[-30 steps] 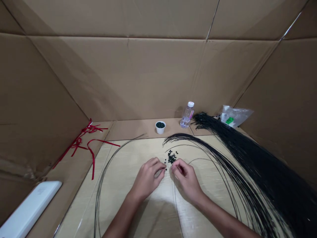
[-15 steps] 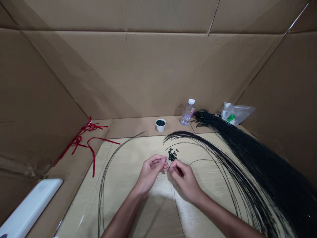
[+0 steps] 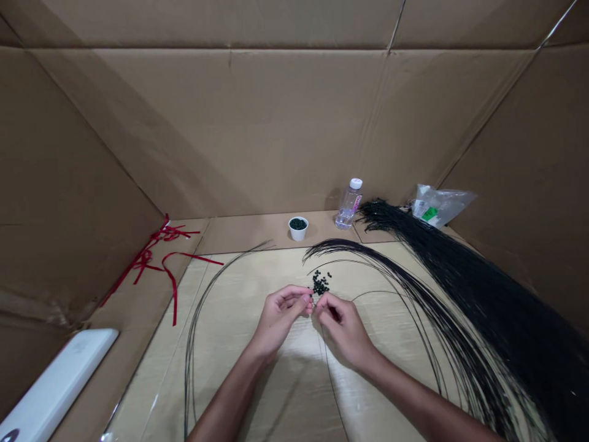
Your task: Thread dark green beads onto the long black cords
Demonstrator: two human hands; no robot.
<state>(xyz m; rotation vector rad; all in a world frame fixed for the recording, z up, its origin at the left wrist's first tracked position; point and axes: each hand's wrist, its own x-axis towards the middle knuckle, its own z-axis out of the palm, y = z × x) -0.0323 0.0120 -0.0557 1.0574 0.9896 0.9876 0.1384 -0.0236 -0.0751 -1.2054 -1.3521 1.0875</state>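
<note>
My left hand is closed in a pinch at the middle of the table, beside a small pile of dark green beads. What sits between its fingertips is tiny, probably a bead, but I cannot make it out for sure. Close on its right, my right hand pinches a thin dark wire, which trails down toward the table's near edge. The fingertips of both hands nearly meet just below the beads.
A white cup of beads and a plastic bottle stand at the back. Black wire bundles curve along the right, near a clear bag. Left are loose wires, red ribbons and a white device. Cardboard walls surround the table.
The hands stay almost in place, fingertips slightly closer together. The whole view has shifted a little, with the background things sitting slightly higher.
</note>
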